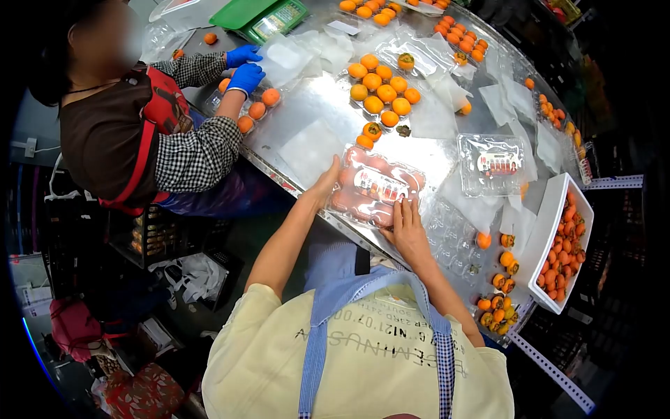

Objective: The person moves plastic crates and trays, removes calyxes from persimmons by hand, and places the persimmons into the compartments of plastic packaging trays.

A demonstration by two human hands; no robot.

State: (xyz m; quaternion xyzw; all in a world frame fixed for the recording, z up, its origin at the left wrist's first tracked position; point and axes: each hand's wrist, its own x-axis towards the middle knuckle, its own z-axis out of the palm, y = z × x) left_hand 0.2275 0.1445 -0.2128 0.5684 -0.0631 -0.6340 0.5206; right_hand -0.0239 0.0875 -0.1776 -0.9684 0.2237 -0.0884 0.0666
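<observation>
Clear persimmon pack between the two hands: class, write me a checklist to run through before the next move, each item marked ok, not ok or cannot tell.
1. Left hand on the left side of the clear persimmon pack: ok.
2. Right hand touching the pack, fingers on top: ok.
3. Label on the pack, facing up: ok.
4. Pack fastened all round: cannot tell; the rim is partly hidden and glare covers the plastic.
5. Space beside the right hand free: not ok; a clear moulded tray lies there.
6. Co-worker's blue-gloved hands away from the pack: ok.
</observation>
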